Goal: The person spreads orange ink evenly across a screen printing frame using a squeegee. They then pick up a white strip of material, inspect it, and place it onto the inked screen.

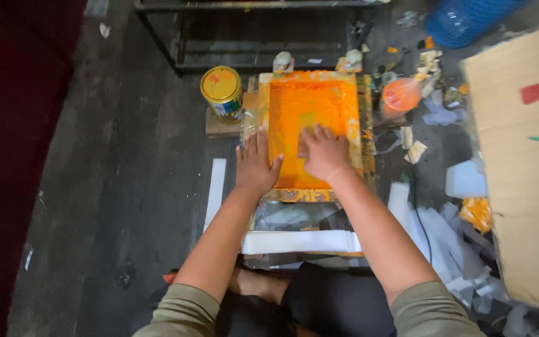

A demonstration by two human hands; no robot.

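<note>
1. Below me on the dark floor, I see the orange-inked rectangular wooden printing frame (312, 134) lying flat ahead of the knees.
2. My left hand (256, 165) lies flat, fingers spread, on the frame's left edge.
3. My right hand (324, 151) presses on a small pale squeegee (302, 147) inside the ink, fingers together.
4. A yellow-lidded round tin (221, 92) stands just left of the frame.

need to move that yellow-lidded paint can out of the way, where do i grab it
Grip the yellow-lidded paint can around its round side wall, from above and the left. It stands upright on a wooden block, with bare floor on that side. The orange-coated screen frame crowds its right side.
</note>
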